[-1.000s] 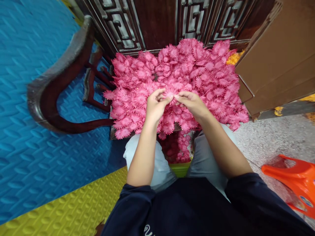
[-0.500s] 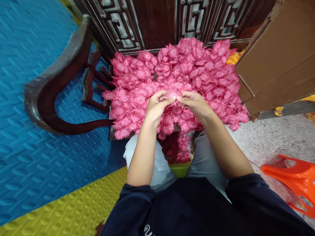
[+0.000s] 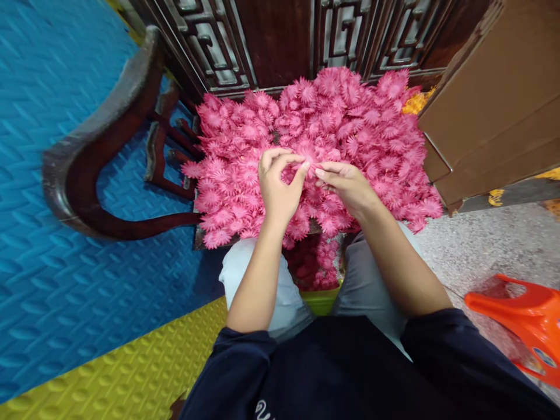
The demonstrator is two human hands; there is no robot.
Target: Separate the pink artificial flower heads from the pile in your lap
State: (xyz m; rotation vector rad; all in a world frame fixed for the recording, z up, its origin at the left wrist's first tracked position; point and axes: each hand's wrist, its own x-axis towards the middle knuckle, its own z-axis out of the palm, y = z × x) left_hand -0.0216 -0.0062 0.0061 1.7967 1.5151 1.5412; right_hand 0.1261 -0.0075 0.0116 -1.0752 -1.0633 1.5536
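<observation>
A big heap of pink paper flowers (image 3: 350,122) covers the seat of a dark wooden chair (image 3: 100,169) in front of me. Over the heap's near middle my left hand (image 3: 276,186) curls its fingers in a pinch on a pink flower (image 3: 292,172). My right hand (image 3: 345,185) sits just to its right, fingertips pressed together on the same small flower. More pink flowers (image 3: 315,262) lie lower down between my knees, above a green container (image 3: 321,300).
A carved dark wood screen (image 3: 280,41) stands behind the heap. A brown cardboard box (image 3: 494,105) is at the right, an orange plastic stool (image 3: 522,321) at the lower right. Blue (image 3: 52,280) and yellow (image 3: 140,367) foam mats cover the floor at the left.
My left hand has lifted and curled its fingers higher over the flower. My right hand has stayed almost in place.
</observation>
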